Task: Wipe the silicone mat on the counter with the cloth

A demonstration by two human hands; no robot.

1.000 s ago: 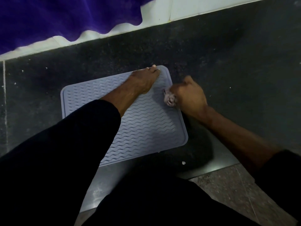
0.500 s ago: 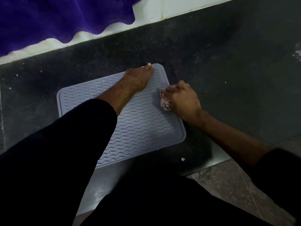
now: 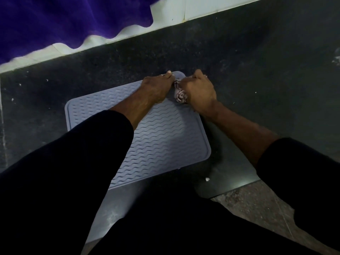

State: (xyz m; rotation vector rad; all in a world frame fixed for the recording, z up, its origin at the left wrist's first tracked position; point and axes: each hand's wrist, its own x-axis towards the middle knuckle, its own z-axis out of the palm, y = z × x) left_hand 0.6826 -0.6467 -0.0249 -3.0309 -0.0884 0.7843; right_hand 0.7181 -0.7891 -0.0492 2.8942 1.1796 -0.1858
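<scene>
A grey-blue silicone mat [image 3: 165,140] with wavy ridges lies on the dark stone counter [image 3: 257,74]. My left hand [image 3: 156,87] lies flat on the mat's far right part, fingers straight, pressing it down. My right hand [image 3: 199,91] grips a bunched, patterned cloth [image 3: 180,94] at the mat's far right corner, right beside my left hand. Most of the cloth is hidden inside my fist. My dark left sleeve covers the mat's near left part.
A purple fabric [image 3: 64,21] hangs over the white tiled wall [image 3: 193,8] behind the counter. White specks dot the counter, with a small white crumb [image 3: 207,179] near its front edge. A speckled floor [image 3: 257,208] shows below.
My right hand has carried the cloth from the mat's right edge up to the far right corner, close against my left hand. My left hand has stayed pressed on the mat.
</scene>
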